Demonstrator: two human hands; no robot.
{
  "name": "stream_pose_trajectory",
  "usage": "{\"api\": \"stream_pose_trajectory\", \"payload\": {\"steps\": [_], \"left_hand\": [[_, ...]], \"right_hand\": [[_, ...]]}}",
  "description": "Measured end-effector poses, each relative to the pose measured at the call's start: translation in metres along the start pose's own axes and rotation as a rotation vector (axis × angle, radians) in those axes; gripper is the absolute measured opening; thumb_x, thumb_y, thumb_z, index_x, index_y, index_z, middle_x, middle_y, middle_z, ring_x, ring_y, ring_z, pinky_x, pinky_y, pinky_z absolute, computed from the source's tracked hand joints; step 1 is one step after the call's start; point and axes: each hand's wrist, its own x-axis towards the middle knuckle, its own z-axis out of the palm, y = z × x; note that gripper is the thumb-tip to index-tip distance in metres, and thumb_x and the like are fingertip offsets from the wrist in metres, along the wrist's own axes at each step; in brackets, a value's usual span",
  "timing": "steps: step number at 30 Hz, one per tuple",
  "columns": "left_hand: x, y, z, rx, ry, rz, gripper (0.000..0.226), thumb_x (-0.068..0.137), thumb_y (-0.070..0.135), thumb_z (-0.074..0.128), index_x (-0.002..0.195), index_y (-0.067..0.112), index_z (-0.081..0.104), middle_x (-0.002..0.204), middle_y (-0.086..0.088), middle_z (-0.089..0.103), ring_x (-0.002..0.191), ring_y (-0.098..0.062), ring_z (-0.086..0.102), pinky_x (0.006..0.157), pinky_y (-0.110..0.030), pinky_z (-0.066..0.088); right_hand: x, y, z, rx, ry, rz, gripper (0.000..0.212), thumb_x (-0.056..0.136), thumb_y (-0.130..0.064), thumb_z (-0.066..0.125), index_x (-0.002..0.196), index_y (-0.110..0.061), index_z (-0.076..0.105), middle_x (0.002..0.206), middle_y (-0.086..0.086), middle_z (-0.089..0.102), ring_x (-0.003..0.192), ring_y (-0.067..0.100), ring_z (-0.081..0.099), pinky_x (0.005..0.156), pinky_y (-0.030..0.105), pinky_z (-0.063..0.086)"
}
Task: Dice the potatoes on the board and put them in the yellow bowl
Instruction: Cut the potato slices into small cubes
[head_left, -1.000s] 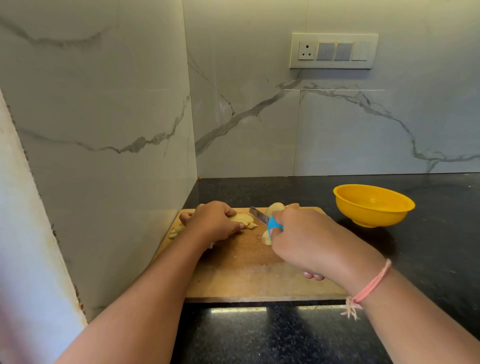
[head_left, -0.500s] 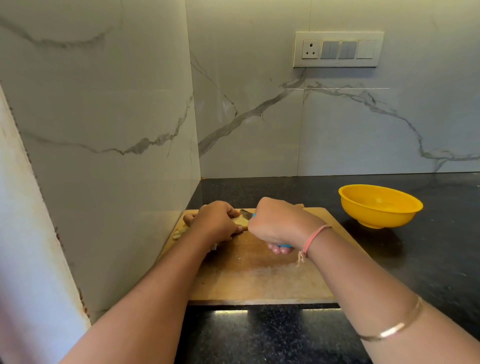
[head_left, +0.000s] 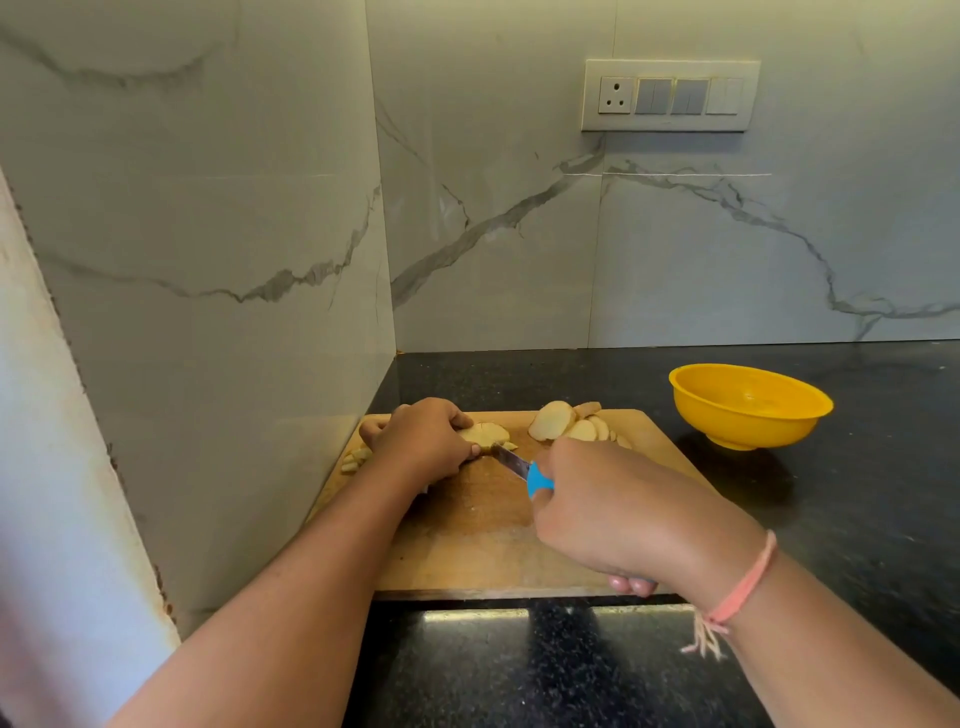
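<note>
Potato piece (head_left: 485, 435) under the cut sits at the far-left part of the wooden cutting board (head_left: 467, 545). Your left hand (head_left: 421, 441) is over its left end, fingers curled down and pinning it to the wood; only the right part of the piece shows past your fingertips.

Knife (head_left: 511, 461): the blade tip touches the near-right edge of that piece and the blade runs back toward you and to the right. Your right hand (head_left: 618, 514) is clamped in a fist round the blue handle, with a short bit of blue showing at the blade end.

Potato slices (head_left: 571, 426) are stacked, leaning on one another, at the far edge of the board, right of the piece and apart from it. Your right hand hides the near side of the stack. Diced bits (head_left: 356, 460) lie at the board's left edge, partly behind your left wrist.

Yellow bowl (head_left: 750, 405) stands upright on the black countertop (head_left: 857, 519), right of the board and off it, not touching.

The board sits in the corner against the marble wall (head_left: 234, 234). Switch panel (head_left: 670, 96) is up on the back wall. Pink thread bracelet (head_left: 748, 587) on your right wrist.
</note>
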Motion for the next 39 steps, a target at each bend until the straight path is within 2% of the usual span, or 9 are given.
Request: {"api": "stream_pose_trajectory", "payload": {"steps": [3, 8, 12, 18, 21, 24, 28, 34, 39], "left_hand": [[0.001, -0.001, -0.001, -0.013, -0.017, 0.006, 0.042, 0.088, 0.044, 0.063, 0.129, 0.037, 0.056, 0.131, 0.007, 0.055, 0.127, -0.020, 0.041, 0.096, -0.040, 0.029], [0.003, -0.003, -0.006, -0.026, -0.098, 0.011, 0.044, 0.090, 0.040, 0.062, 0.132, 0.037, 0.053, 0.133, 0.005, 0.054, 0.129, -0.023, 0.041, 0.104, -0.045, 0.033], [0.006, -0.006, -0.001, -0.078, -0.074, 0.016, 0.043, 0.090, 0.035, 0.061, 0.132, 0.033, 0.053, 0.128, 0.003, 0.058, 0.123, -0.022, 0.047, 0.102, -0.044, 0.037], [0.001, -0.004, -0.003, -0.037, 0.032, 0.018, 0.051, 0.088, 0.037, 0.064, 0.131, 0.032, 0.038, 0.121, 0.013, 0.061, 0.127, -0.018, 0.040, 0.089, -0.037, 0.028], [0.002, -0.004, -0.001, -0.038, 0.035, 0.013, 0.047, 0.088, 0.040, 0.064, 0.127, 0.033, 0.039, 0.117, 0.012, 0.060, 0.121, -0.017, 0.041, 0.088, -0.037, 0.028], [0.003, -0.005, 0.000, -0.032, 0.047, 0.018, 0.045, 0.087, 0.039, 0.064, 0.123, 0.033, 0.040, 0.116, 0.011, 0.060, 0.118, -0.017, 0.041, 0.089, -0.037, 0.028], [0.003, -0.006, 0.002, -0.017, 0.072, 0.015, 0.042, 0.088, 0.038, 0.064, 0.123, 0.032, 0.041, 0.118, 0.008, 0.060, 0.118, -0.017, 0.042, 0.090, -0.037, 0.028], [0.004, -0.007, 0.004, -0.015, 0.113, 0.017, 0.041, 0.087, 0.043, 0.064, 0.121, 0.032, 0.044, 0.117, 0.007, 0.061, 0.117, -0.016, 0.046, 0.091, -0.037, 0.030], [0.005, -0.009, 0.005, -0.034, 0.115, 0.007, 0.040, 0.085, 0.044, 0.067, 0.116, 0.032, 0.045, 0.117, 0.007, 0.063, 0.119, -0.016, 0.048, 0.093, -0.039, 0.033]], "right_hand": [[-0.006, 0.002, -0.001, -0.036, 0.014, 0.002, 0.032, 0.097, -0.024, 0.039, 0.126, -0.017, 0.051, 0.065, 0.000, 0.051, 0.049, 0.008, 0.047, 0.042, 0.019, 0.039], [0.009, -0.002, -0.001, 0.099, 0.089, 0.043, 0.038, 0.096, -0.018, 0.036, 0.134, -0.017, 0.043, 0.079, 0.007, 0.057, 0.050, 0.013, 0.054, 0.039, 0.018, 0.042], [0.025, -0.007, 0.002, 0.162, 0.107, 0.044, 0.037, 0.097, -0.019, 0.036, 0.133, -0.014, 0.043, 0.074, 0.006, 0.055, 0.049, 0.013, 0.051, 0.037, 0.017, 0.040], [0.038, -0.016, 0.001, 0.124, 0.033, 0.050, 0.038, 0.097, -0.019, 0.037, 0.132, -0.007, 0.045, 0.065, 0.007, 0.056, 0.047, 0.013, 0.052, 0.043, 0.020, 0.044], [0.044, -0.021, -0.005, 0.093, -0.003, 0.054, 0.024, 0.093, -0.012, 0.038, 0.106, 0.000, 0.055, 0.062, 0.010, 0.055, 0.049, 0.016, 0.051, 0.047, 0.021, 0.043], [0.046, -0.024, -0.005, 0.058, -0.002, 0.041, 0.017, 0.090, -0.009, 0.039, 0.078, -0.003, 0.050, 0.059, 0.010, 0.054, 0.047, 0.016, 0.049, 0.047, 0.021, 0.042], [0.042, -0.021, 0.001, 0.070, -0.019, 0.052, 0.015, 0.093, -0.014, 0.039, 0.097, -0.004, 0.050, 0.062, 0.009, 0.053, 0.048, 0.015, 0.049, 0.046, 0.021, 0.042], [0.016, -0.010, 0.005, 0.073, -0.028, 0.014, 0.037, 0.097, -0.019, 0.038, 0.133, -0.013, 0.041, 0.068, 0.006, 0.053, 0.049, 0.012, 0.049, 0.041, 0.019, 0.041], [-0.004, 0.001, 0.009, -0.004, 0.033, -0.015, 0.034, 0.096, -0.023, 0.039, 0.128, -0.020, 0.048, 0.069, 0.000, 0.052, 0.050, 0.010, 0.050, 0.046, 0.021, 0.044]]}}
